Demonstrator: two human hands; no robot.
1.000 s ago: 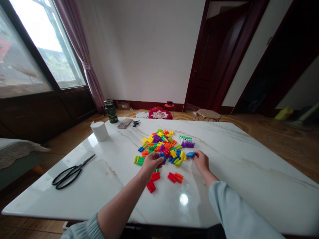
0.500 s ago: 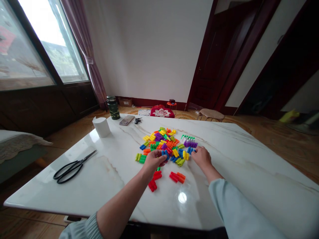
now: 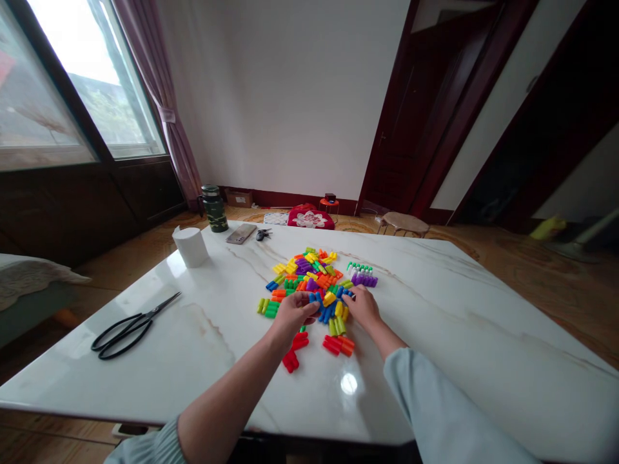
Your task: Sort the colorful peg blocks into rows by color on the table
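A heap of small coloured plastic blocks (image 3: 312,274) lies in the middle of the white marble table (image 3: 459,335). My left hand (image 3: 291,312) rests at the heap's near edge, its fingers pinched on a blue block (image 3: 316,299). My right hand (image 3: 362,308) is close beside it, fingers curled onto blue blocks at the pile's near right side. A purple row and a white-green row of joined blocks (image 3: 362,274) lie to the right of the heap. Red blocks (image 3: 291,358) and red-orange blocks (image 3: 339,345) lie nearer to me, under my hands.
Black scissors (image 3: 129,326) lie at the left of the table. A white paper roll (image 3: 190,247), a green flask (image 3: 213,209), a phone (image 3: 241,233) and keys (image 3: 262,234) stand at the far left. Beyond are a red cushion (image 3: 309,219) and a small stool (image 3: 402,223).
My right hand has moved left from the pile's right edge, carrying a blue block, until it is near my left hand. My left hand stayed with its blue block.
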